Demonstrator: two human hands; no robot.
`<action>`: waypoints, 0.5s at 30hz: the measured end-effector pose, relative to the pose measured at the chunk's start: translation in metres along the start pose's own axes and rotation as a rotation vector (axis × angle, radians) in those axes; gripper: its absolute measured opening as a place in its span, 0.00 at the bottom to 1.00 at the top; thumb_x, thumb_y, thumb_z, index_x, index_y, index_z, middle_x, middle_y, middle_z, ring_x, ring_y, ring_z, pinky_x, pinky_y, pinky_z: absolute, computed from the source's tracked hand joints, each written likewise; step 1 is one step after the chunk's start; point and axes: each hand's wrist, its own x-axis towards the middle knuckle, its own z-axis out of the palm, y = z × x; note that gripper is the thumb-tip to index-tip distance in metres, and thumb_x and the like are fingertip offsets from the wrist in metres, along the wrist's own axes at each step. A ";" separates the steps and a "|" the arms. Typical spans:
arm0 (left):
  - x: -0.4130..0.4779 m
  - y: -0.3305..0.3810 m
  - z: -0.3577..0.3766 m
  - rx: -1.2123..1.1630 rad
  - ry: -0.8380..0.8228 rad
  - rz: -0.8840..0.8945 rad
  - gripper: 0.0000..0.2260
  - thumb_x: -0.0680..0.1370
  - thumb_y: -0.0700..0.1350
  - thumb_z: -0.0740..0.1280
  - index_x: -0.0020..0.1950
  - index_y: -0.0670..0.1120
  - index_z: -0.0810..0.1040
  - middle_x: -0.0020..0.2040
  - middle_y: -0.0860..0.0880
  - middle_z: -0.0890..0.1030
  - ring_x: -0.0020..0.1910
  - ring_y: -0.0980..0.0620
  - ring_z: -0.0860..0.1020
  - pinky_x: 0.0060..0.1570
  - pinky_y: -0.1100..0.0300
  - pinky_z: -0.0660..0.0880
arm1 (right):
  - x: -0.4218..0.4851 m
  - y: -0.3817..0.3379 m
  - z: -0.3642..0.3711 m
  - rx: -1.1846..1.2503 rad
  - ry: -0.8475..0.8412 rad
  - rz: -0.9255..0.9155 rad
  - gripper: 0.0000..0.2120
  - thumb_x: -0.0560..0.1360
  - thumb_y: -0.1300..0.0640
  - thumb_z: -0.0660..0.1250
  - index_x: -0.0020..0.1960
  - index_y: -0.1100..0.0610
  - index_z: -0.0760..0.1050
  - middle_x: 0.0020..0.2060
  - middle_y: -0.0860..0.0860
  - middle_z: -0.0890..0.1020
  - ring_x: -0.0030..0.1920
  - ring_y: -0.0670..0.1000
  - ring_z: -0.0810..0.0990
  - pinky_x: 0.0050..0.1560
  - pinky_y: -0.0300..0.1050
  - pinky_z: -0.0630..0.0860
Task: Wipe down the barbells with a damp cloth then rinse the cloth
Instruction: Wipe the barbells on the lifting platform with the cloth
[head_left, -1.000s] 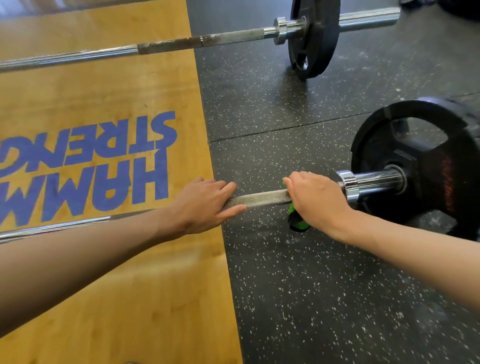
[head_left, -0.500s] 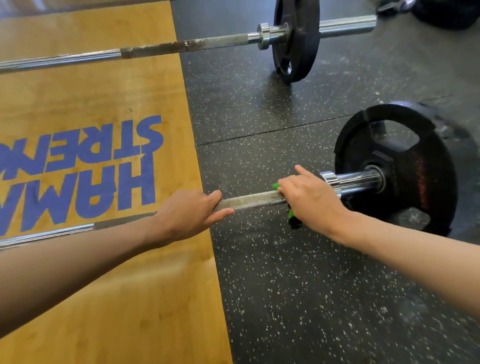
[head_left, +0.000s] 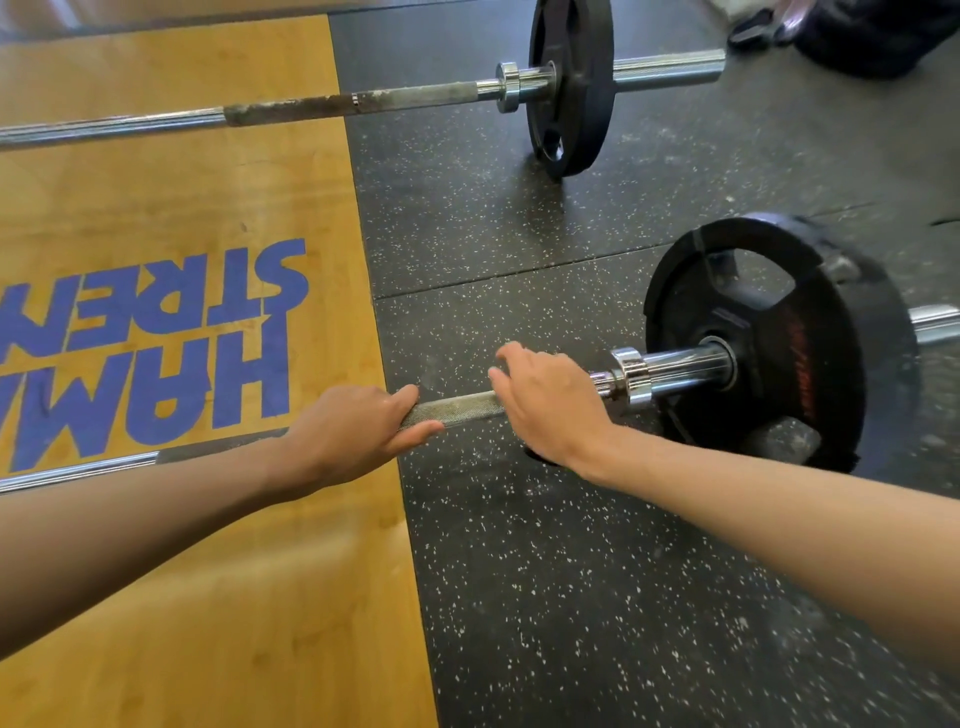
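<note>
Standing beside the lifting platform, I watched the person bent over the near barbell (head_left: 457, 408), which lay on the speckled rubber floor (head_left: 571, 571) with its shaft reaching back across the wooden platform (head_left: 208, 597). The left hand (head_left: 358, 431) was clamped round the knurled shaft, steadying it. The right hand (head_left: 550, 405) lay over the bar a little inboard of the chrome collar (head_left: 628, 376), its fingers lifted and reaching forward.

A second earlier that hand had been hard against the collar, with a green cloth showing beneath it. Now it had slid slightly toward the left hand, a strip of chrome showed between it and the collar, and no green could be seen. Only a dark sliver peeked out below the wrist, cloth or shadow, I could not say. Whether the right hand was pinching the cloth or merely pressing on it, I could not tell.

To my eye the wiping stroke was working inward along the knurling. The short stretch between the hands looked unfinished, and the rusty far barbell (head_left: 415, 96) behind was yet to be done, as was the rinse.
</note>
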 end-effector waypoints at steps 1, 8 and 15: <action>-0.001 0.000 0.000 0.009 0.000 0.000 0.30 0.77 0.71 0.37 0.46 0.51 0.67 0.28 0.54 0.70 0.24 0.57 0.68 0.23 0.61 0.62 | -0.009 0.004 0.002 -0.028 -0.010 -0.064 0.15 0.82 0.52 0.53 0.56 0.59 0.74 0.42 0.52 0.77 0.38 0.55 0.73 0.51 0.54 0.75; -0.003 0.001 0.002 0.034 0.002 -0.011 0.31 0.76 0.71 0.36 0.47 0.50 0.67 0.29 0.53 0.71 0.24 0.55 0.69 0.23 0.58 0.63 | -0.047 0.052 -0.009 -0.388 -0.149 -0.185 0.29 0.73 0.56 0.62 0.71 0.67 0.65 0.62 0.61 0.75 0.64 0.63 0.74 0.80 0.61 0.48; -0.003 0.000 0.004 0.031 0.022 -0.015 0.31 0.76 0.71 0.35 0.46 0.50 0.66 0.29 0.53 0.71 0.24 0.55 0.69 0.22 0.59 0.60 | -0.031 0.058 -0.018 -0.271 -0.159 -0.099 0.23 0.77 0.56 0.54 0.66 0.69 0.70 0.44 0.55 0.79 0.47 0.59 0.81 0.76 0.62 0.62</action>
